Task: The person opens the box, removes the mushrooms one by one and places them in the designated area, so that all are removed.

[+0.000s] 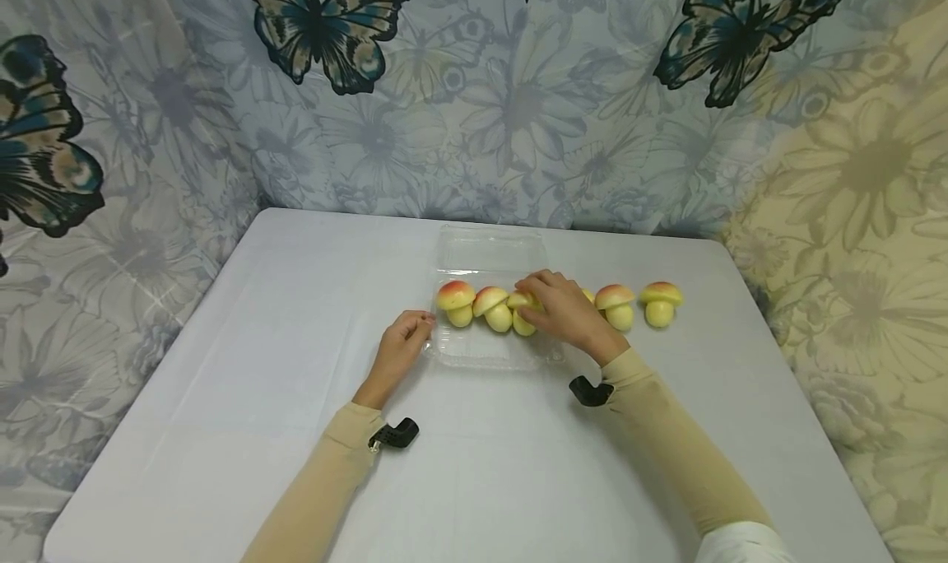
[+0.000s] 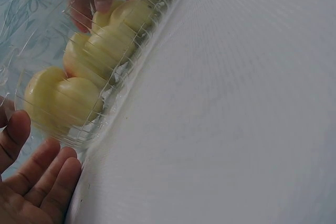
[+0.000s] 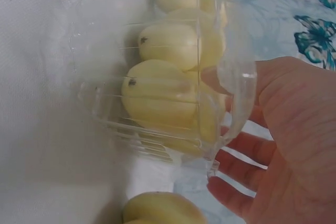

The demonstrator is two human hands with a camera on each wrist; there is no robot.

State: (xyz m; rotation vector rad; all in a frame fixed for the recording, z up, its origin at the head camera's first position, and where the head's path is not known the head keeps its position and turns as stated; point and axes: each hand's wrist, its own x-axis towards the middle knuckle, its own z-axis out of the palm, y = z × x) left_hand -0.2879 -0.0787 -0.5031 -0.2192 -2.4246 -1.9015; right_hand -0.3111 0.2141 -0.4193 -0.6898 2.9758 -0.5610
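A clear plastic clamshell container [image 1: 489,357] lies on the table with its lid tipped back. Three toy mushrooms with yellow stems and red-yellow caps stand in a row inside: the left mushroom [image 1: 457,304], the middle mushroom [image 1: 494,309] and the right mushroom [image 1: 523,323]. My left hand [image 1: 400,345] pinches the container's left rim between thumb and finger; its other fingers spread below in the left wrist view. Reaching over the container's right side, my right hand [image 1: 566,308] holds the right mushroom, its thumb [image 3: 212,80] against the cap. The hand partly hides this mushroom in the head view.
Right of the container, more toy mushrooms stand on the white table [image 1: 222,382]: a near mushroom [image 1: 616,308], a farther mushroom [image 1: 661,304], and one mostly behind my right hand. Butterfly-patterned cloth [image 1: 518,135] rises behind the table and along both sides.
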